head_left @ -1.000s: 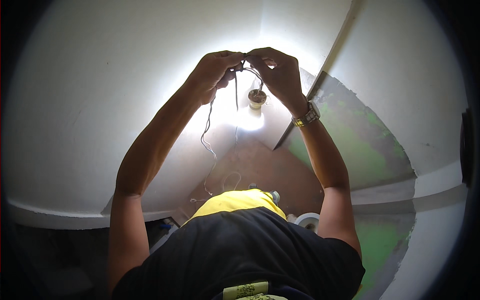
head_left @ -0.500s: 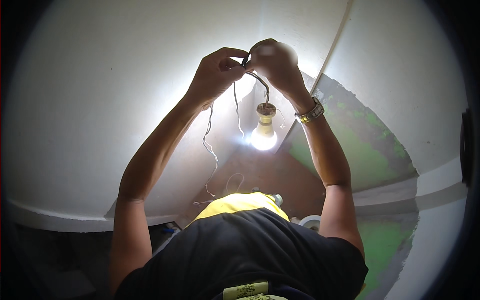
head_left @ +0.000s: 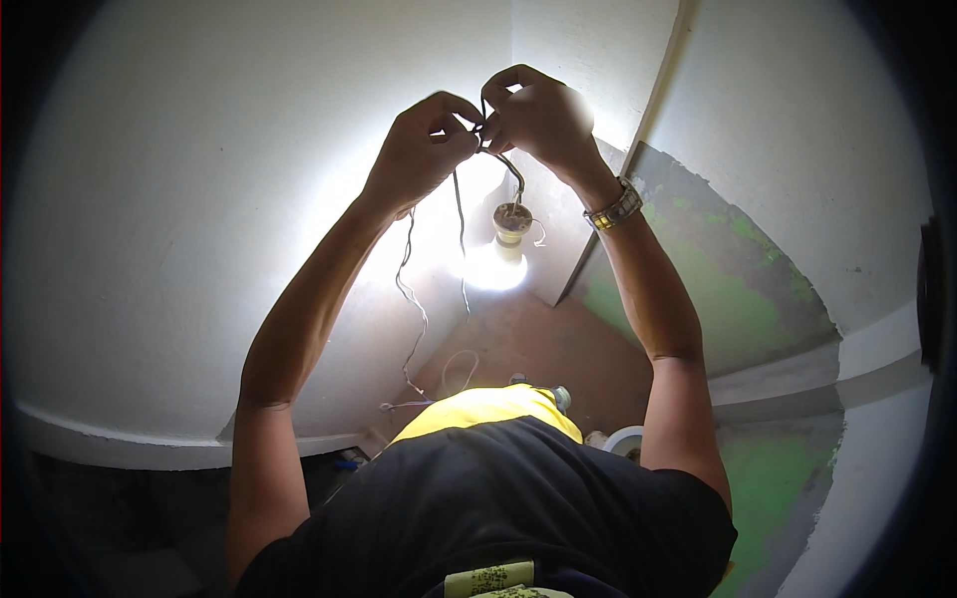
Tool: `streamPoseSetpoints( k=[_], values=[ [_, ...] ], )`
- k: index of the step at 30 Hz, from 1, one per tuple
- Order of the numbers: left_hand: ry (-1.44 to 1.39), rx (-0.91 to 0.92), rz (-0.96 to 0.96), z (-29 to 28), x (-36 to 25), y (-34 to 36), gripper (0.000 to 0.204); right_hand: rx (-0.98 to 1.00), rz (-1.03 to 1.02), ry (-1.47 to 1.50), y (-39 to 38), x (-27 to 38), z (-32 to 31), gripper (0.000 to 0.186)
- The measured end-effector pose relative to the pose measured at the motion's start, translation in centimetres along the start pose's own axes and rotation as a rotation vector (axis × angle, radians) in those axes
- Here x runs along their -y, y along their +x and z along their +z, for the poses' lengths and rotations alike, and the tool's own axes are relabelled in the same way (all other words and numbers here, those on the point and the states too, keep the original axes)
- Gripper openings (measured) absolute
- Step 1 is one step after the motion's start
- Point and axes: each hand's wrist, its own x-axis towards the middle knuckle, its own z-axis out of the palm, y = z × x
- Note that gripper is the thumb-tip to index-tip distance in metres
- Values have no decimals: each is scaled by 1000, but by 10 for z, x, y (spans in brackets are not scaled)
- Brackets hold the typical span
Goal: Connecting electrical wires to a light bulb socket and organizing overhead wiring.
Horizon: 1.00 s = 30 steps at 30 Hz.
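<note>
Two hands (head_left: pixel 427 145) (head_left: pixel 541 122), several wires (head_left: pixel 518 176), one lit bulb (head_left: pixel 497 267)

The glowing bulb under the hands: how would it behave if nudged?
The bulb would likely swing, since its round socket hangs from dark wires. Those wires look thin and curve easily, so they would probably flex rather than resist. Its rounded end suggests it might roll if laid down.

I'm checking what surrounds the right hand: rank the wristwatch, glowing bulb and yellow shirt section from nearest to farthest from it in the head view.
1. Wristwatch: on the right wrist, just below the right hand.
2. Glowing bulb: hanging lower, left of the watch.
3. Yellow shirt section: farthest down, on the torso.
</note>
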Motion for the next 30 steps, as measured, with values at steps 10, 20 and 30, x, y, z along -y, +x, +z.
streamPoseSetpoints(
  k=[10, 20, 30],
  values=[
    [95, 80, 42, -4, 0, -1, 22, 103, 174, 117, 4, 2, -5, 26],
    [3, -116, 63, -6, 7, 3, 6, -100, -178, -207, -13, -17, 1, 19],
    [-207, -145, -260, -5, 1, 0, 8, -176, -342, -281, -37, -15, 28, 8]
  ],
)
